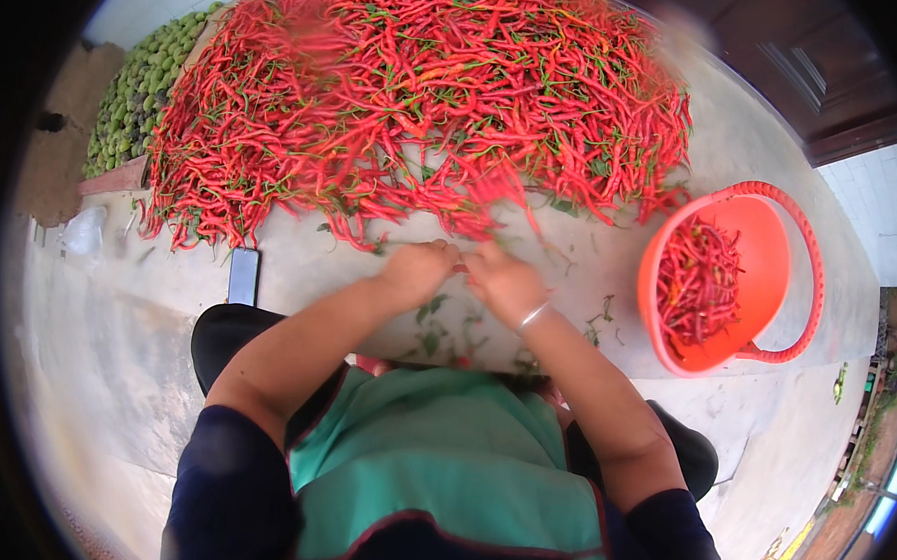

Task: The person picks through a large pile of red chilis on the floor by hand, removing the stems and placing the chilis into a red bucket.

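Leftmost we see green fruit (141,96), then red peppers (537,94) heaped across the floor (107,305), a phone (243,276) at their near edge. Our left hand (421,272) and right hand (505,283) meet before the heap, fingers curled, a red bit (460,269) between; blurred, we cannot tell who grips it. Rightmost, a basket (768,269) holds more peppers.

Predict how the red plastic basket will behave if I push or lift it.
The red plastic basket looks smooth, so it would probably slide when pushed. Its thin-looking rim may flex a little. The red chili peppers inside lie loose, so they could shift or spill if it tips.
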Available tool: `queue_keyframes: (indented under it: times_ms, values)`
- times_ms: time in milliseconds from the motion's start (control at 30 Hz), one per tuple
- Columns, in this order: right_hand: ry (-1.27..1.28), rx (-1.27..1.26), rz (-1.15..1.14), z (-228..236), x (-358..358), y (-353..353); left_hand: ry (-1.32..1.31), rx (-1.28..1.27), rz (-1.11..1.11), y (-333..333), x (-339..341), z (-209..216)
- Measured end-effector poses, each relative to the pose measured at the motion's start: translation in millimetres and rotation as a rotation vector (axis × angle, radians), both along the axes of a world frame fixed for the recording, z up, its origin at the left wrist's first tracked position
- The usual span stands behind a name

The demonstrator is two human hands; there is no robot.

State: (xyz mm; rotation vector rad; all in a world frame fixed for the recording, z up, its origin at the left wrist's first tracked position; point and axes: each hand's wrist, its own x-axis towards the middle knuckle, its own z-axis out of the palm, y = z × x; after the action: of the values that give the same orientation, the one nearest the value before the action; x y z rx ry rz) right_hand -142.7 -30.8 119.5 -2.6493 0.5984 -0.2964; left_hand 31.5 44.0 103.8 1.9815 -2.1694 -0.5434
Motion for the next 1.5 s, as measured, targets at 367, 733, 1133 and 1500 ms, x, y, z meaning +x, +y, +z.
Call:
queue_keyframes:
  times_ms: [367,733,1133,1500]
  values:
    - [-0.316,1.35,-0.311,51.6,-10.3,-0.6,0.94,0.183,0.211,7.6,15.2,38.6]
    - [-0.237,1.412,-0.536,-18.1,10.9,-18.6,-0.465,-0.146,0.055,-68.1,94.0,-41.7]
    - [-0.097,0.369,-0.198,-24.2,71.5,-20.9,-0.017,-0.173,0.079,-6.0,46.9,19.9]
    - [0.397,1.253,0.392,91.0,28.4,-26.9,1.168,0.699,-0.223,22.3,35.0,91.2]
